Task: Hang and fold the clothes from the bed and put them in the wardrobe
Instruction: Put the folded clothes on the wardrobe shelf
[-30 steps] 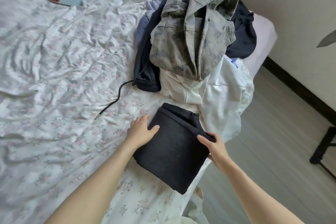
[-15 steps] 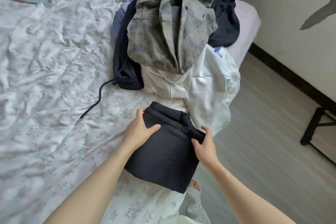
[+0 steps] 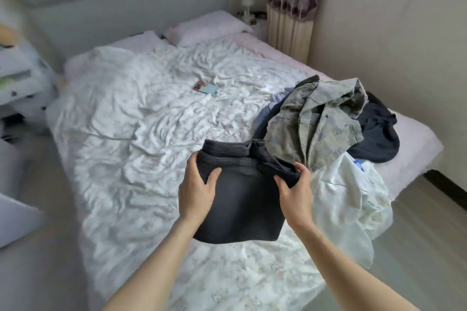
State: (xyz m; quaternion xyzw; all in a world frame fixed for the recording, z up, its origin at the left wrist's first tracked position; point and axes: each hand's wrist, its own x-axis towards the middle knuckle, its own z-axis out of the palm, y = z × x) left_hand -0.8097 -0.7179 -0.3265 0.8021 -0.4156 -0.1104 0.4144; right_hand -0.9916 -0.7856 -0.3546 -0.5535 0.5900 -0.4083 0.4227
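- Clothes still to be sorted lie in a heap on the right side of the wide bed with its crumpled white floral sheet (image 3: 156, 134); the heap reaches the bed's right edge and partly spills over it.
- White thin garment (image 3: 346, 199), the lowest and widest in the heap, drapes off the near right corner of the mattress toward the floor.
- Grey-green camouflage cotton jacket (image 3: 318, 121) sits on top of the heap, with a dark navy garment (image 3: 379, 131) just beyond it on the far right.
- Folded charcoal-black denim piece (image 3: 242, 202), a thick rectangular bundle, is held up in front of the person, clear of the sheet, just left of and nearer than the heap.
- Left hand (image 3: 197, 189) grips the bundle's left edge, thumb on top and fingers curled underneath.
- Right hand (image 3: 294, 192) clamps the right edge the same way, thumb over the folded band.
- Pale blue phone with a pink case edge (image 3: 207, 88) lies on the sheet, well apart, toward the far middle.
- Step in hand, as I judge it: folding of this piece is done and it is being carried off the bed.
- Next move calls for keeping both grips level so the layers do not slide open, then turning toward the wardrobe, which is not in view.
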